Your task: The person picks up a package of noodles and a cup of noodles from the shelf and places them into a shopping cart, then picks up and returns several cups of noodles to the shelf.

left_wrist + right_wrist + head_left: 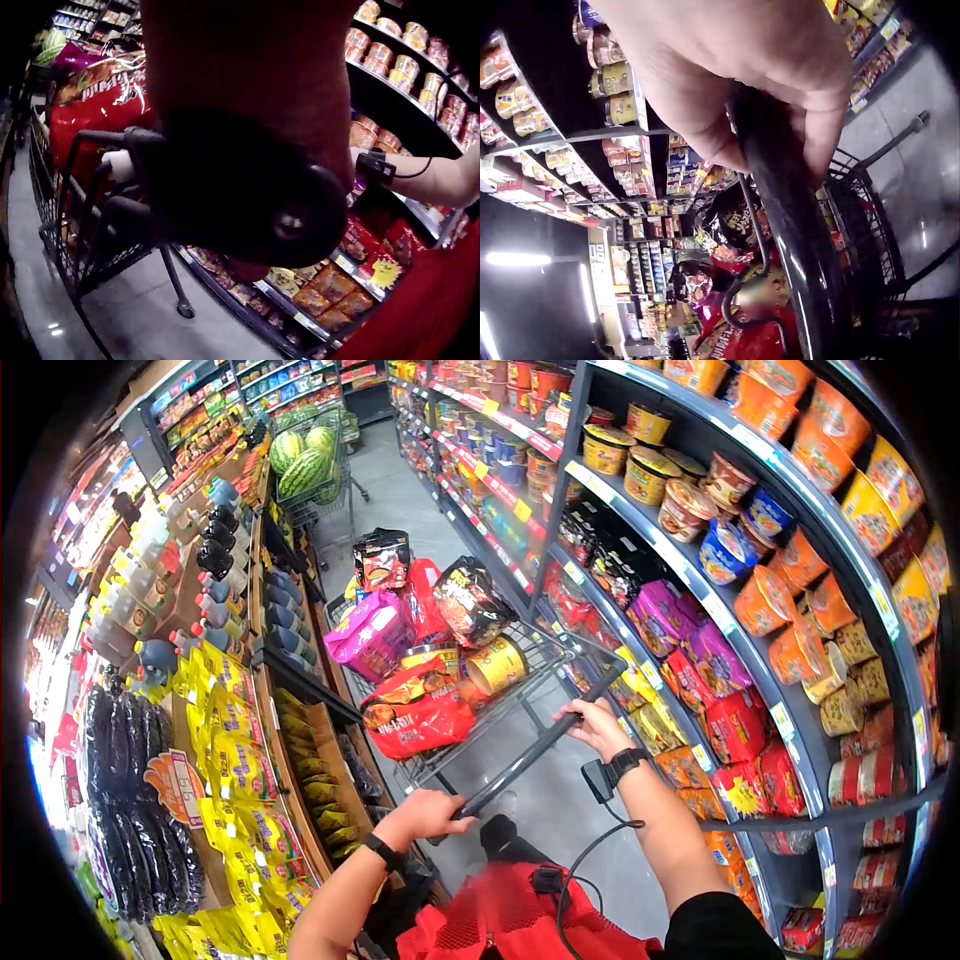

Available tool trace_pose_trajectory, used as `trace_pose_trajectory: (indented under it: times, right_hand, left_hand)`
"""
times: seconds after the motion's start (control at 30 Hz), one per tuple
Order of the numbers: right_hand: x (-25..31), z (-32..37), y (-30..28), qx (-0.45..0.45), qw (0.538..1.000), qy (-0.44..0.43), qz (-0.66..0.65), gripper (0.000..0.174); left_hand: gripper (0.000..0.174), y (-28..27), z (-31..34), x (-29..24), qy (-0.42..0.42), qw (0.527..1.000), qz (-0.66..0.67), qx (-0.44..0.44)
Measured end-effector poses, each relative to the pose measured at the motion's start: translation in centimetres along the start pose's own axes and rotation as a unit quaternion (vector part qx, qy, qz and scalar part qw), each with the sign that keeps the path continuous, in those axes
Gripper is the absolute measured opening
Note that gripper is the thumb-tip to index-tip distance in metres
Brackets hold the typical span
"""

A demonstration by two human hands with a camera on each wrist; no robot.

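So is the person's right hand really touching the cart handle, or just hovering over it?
Touching. The right wrist view shows the right hand pressed against the black cart handle, its digits curled down both sides.

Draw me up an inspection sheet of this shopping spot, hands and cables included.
Surface: grey floor under the shopping cart
Job's things: purple bag, red bag and yellow tub in the cart, among other packets
Clutter: second cart with watermelons farther along the aisle
Hands: left hand and right hand grip the handle
Cables: black cable looping from the right wrist
Surroundings: stocked shelves along the aisle
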State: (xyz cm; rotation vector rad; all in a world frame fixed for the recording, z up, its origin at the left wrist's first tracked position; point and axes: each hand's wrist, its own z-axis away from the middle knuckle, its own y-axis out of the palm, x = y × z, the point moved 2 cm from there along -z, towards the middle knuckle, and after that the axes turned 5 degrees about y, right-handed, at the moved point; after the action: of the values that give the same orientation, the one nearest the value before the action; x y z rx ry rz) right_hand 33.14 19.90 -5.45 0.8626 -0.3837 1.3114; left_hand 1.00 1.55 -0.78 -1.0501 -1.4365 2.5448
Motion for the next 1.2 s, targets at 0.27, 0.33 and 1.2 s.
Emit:
trace_pose_trajectory:
  times: [0.27, 0.33, 1.2]
  right_hand:
    - [1.9, -7.0, 10.9, 0.108, 0.992, 0.036, -0.058, 0.013]
    - [2.0, -8.0, 12.6, 0.115, 0.989, 0.052, -0.072, 0.012]
    - [3.1, -4.3, 19.3, 0.193, 0.938, 0.24, 0.158, 0.035]
  left_hand:
    - [0.032, -4.2, 1.9, 6.3, -0.193, 0.961, -0.067, -0.188]
    - [0.033, -5.1, 2.2, 8.6, -0.172, 0.954, -0.084, -0.229]
    - [0.042, -13.4, 8.8, 19.5, -0.233, 0.966, 0.04, -0.102]
